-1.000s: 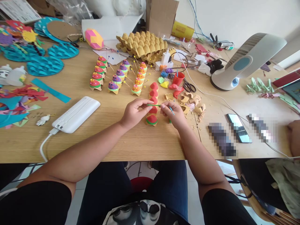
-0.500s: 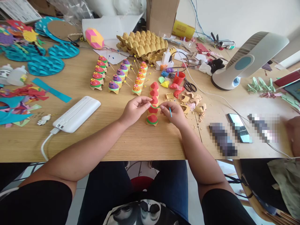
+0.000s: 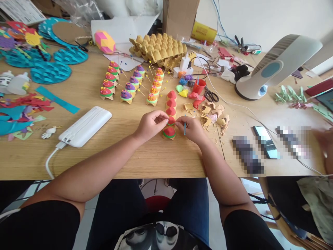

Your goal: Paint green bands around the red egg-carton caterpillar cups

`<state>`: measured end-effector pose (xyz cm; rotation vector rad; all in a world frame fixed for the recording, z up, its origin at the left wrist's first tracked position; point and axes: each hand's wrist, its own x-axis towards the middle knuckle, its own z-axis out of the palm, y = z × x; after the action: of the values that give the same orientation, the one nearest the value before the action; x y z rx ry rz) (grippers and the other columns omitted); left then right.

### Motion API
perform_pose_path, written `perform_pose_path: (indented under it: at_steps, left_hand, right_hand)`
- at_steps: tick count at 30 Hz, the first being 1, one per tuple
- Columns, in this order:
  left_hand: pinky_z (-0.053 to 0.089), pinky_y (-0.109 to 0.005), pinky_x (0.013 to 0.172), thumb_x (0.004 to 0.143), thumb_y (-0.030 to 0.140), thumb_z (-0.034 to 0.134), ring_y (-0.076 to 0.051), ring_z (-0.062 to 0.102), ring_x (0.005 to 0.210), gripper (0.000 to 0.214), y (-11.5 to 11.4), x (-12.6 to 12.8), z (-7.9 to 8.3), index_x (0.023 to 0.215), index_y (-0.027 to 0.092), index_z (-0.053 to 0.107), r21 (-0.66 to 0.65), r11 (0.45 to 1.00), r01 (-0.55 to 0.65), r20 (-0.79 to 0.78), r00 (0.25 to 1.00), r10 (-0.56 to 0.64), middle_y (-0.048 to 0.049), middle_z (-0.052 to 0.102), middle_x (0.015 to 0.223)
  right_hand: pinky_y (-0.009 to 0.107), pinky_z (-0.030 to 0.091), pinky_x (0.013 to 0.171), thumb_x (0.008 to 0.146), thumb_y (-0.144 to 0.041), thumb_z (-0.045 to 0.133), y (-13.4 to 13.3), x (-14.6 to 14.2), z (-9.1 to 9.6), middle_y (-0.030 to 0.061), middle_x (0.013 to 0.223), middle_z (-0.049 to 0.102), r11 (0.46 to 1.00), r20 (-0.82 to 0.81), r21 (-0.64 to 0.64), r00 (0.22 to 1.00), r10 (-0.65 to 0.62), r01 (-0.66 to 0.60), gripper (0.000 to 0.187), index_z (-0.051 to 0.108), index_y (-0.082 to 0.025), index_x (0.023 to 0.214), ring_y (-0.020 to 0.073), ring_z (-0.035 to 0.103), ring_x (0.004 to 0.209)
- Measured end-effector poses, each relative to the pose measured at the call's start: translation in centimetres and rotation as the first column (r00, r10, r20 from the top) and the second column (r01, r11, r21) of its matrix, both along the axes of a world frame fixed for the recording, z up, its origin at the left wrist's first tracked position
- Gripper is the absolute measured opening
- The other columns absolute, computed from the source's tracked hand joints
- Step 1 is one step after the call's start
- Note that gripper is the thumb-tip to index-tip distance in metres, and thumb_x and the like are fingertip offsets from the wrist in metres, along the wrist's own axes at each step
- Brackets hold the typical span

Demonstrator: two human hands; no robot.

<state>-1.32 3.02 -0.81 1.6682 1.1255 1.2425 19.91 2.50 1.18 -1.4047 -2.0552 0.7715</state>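
Note:
A row of egg-carton cups with red clay tops [image 3: 171, 103] runs away from me between my hands. The nearest cup [image 3: 169, 133] has a green band around its red top. Against the second cup lies a thin green clay strip [image 3: 171, 123], its ends at my fingertips. My left hand [image 3: 153, 124] pinches the left end, thumb and forefinger closed. On the other side, my right hand [image 3: 191, 129] pinches the right end and also keeps a thin blue stick [image 3: 185, 125] between its fingers. The fingertips partly hide the strip's ends.
Three rows of decorated carton cups [image 3: 129, 88] with pins stand further back. Carton scraps [image 3: 206, 119], scissors [image 3: 211, 95] and a red cup [image 3: 199, 86] lie to the right, with phones [image 3: 265, 142] beyond. A white power bank [image 3: 85, 127] rests left; a fan [image 3: 270, 69] stands right.
Both hands have come slightly down and closer together, bringing the green strip from above the row against the second cup. The blue stick has turned more upright in the right hand.

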Motion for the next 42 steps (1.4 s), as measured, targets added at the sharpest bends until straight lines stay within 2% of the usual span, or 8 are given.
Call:
perform_pose_path:
  at_steps: [20,36,42]
  left_hand:
    - [0.055,-0.027,0.066,0.080,0.026,0.070,-0.016,0.069,0.071,0.011,-0.07,-0.04,-0.08,0.088,0.018,0.073,0.015,1.000,0.005,-0.048,0.999,-0.004,-0.0038,0.078,0.082]
    - [0.052,-0.028,0.067,0.080,0.026,0.070,-0.016,0.066,0.071,0.010,0.07,-0.51,-0.79,0.088,0.020,0.070,-0.007,1.000,-0.024,-0.150,0.988,0.023,-0.0018,0.074,0.080]
    - [0.050,-0.028,0.066,0.080,0.027,0.069,-0.015,0.065,0.070,0.009,0.16,-0.60,-0.87,0.086,0.020,0.069,-0.015,0.998,-0.053,-0.181,0.982,0.049,-0.0013,0.074,0.080]
  right_hand:
    - [0.028,0.035,0.062,0.096,-0.049,0.063,-0.14,0.02,0.13,0.0004,0.065,0.062,0.999,0.034,0.030,0.999,0.037,-0.038,0.035,0.079,-0.018,0.092,0.0125,0.046,0.059]
    - [0.029,0.033,0.063,0.098,-0.044,0.061,-0.30,-0.07,0.57,0.0018,0.068,0.066,0.998,0.159,0.022,0.986,0.046,-0.050,0.031,0.079,-0.019,0.092,0.0137,0.048,0.062]
    - [0.029,0.033,0.063,0.098,-0.043,0.062,-0.37,-0.13,0.67,0.0018,0.067,0.066,1.000,0.177,0.017,0.984,0.015,-0.018,0.030,0.078,-0.019,0.092,0.0137,0.049,0.061]
